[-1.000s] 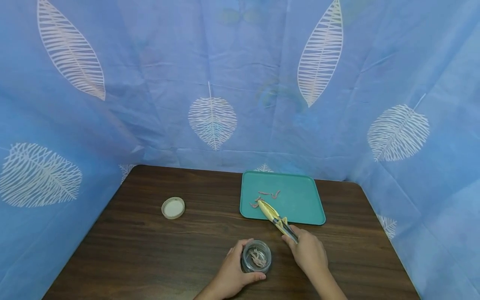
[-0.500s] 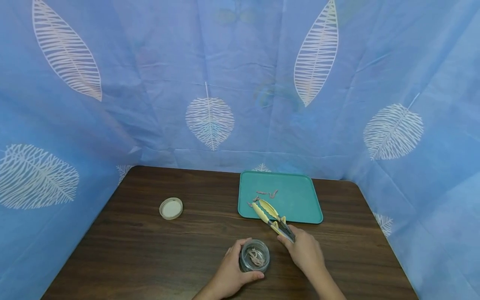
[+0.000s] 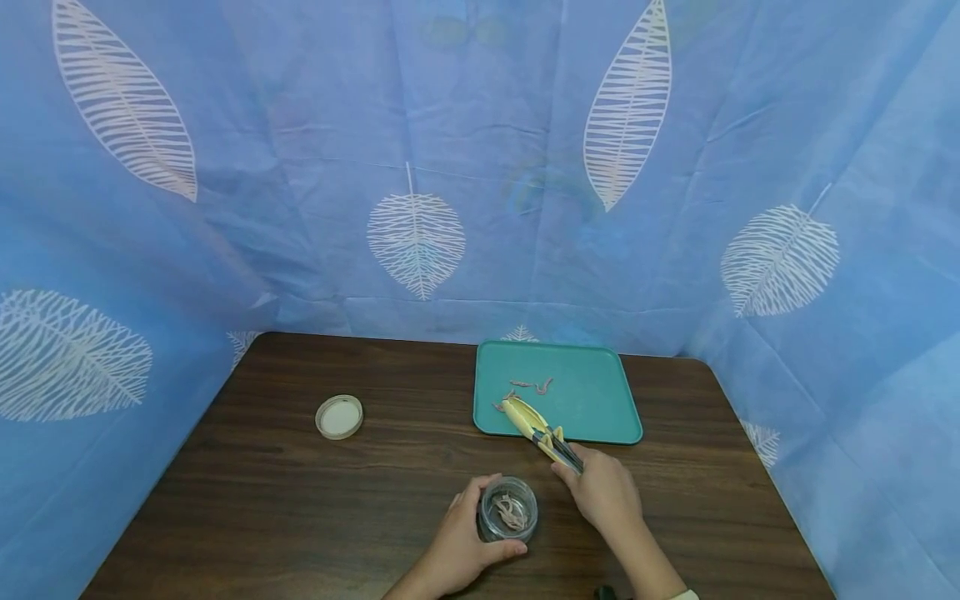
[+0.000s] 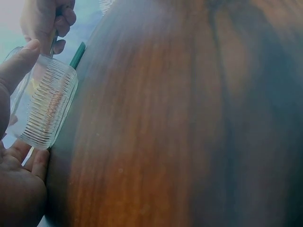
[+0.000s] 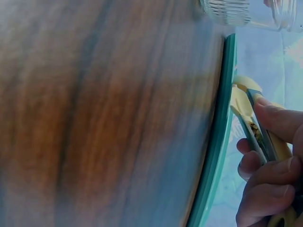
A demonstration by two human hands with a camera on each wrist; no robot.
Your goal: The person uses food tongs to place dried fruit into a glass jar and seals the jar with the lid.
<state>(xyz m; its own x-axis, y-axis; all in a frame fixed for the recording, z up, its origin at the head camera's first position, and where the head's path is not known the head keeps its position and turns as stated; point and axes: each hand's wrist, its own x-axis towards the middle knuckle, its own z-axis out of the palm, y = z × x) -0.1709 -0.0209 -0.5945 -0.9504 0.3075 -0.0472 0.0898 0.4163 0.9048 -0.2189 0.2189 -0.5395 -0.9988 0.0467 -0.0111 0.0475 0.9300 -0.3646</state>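
My left hand curls round a small clear jar without its lid, thumb in front and fingers behind. Pale, stringy pieces lie in the bottom. The left wrist view shows the jar's ribbed wall between thumb and fingers. My right hand grips metal tongs with yellow tips, fingers wrapped round the arms in the right wrist view. The tongs' tips are nearly together at the pinkish strips near the left front of a teal tray. More thin pink strips lie just behind.
A round lid with a white inside lies at the left on the dark wooden table. Blue cloth with white leaf prints hangs along the back and both sides. A small dark object shows beside the right forearm.
The tongs spread half a second ago and have come together again, with their tips slightly farther left over the strips. My left hand keeps its hold on the jar.
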